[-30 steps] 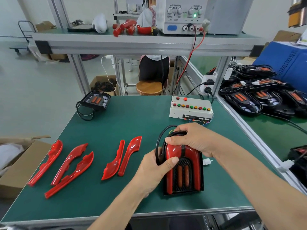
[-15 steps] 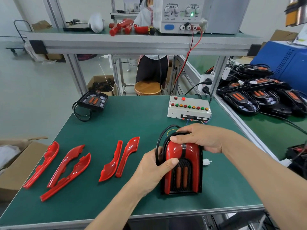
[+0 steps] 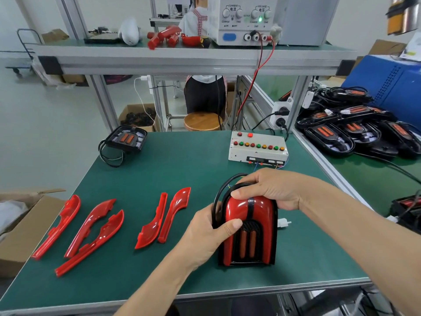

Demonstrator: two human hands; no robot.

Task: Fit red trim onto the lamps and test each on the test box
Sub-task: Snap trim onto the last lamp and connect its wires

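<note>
A black lamp [image 3: 249,233] with red trim already seated on its face lies on the green bench mat [image 3: 182,169], near the front edge and right of centre, its rounded end pointing away from the person. Both hands hold it. The left hand [image 3: 209,233] grips the lamp's left flank, thumb pressed across the red trim beside the mesh grille, the other fingers curled under and behind the housing. The right hand [image 3: 268,190] is cupped over the rounded far end, thumb on the top of the trim, fingers wrapped round the right side. The lamp's black cable [image 3: 218,197] loops up just behind the left hand, and its white connector [image 3: 283,223] lies on the mat just right of the lamp.

The test box [image 3: 257,148], white with rows of red, green and orange buttons, sits beyond the lamp, well apart from both hands. To the left of the hands lie loose red trim pieces: a pair [image 3: 163,220] near the left hand and three more [image 3: 78,231] further left. An untrimmed lamp [image 3: 127,139] with its coiled cable rests at the mat's far left corner. More black lamps [image 3: 355,131] are heaped on the bench to the right.
</note>
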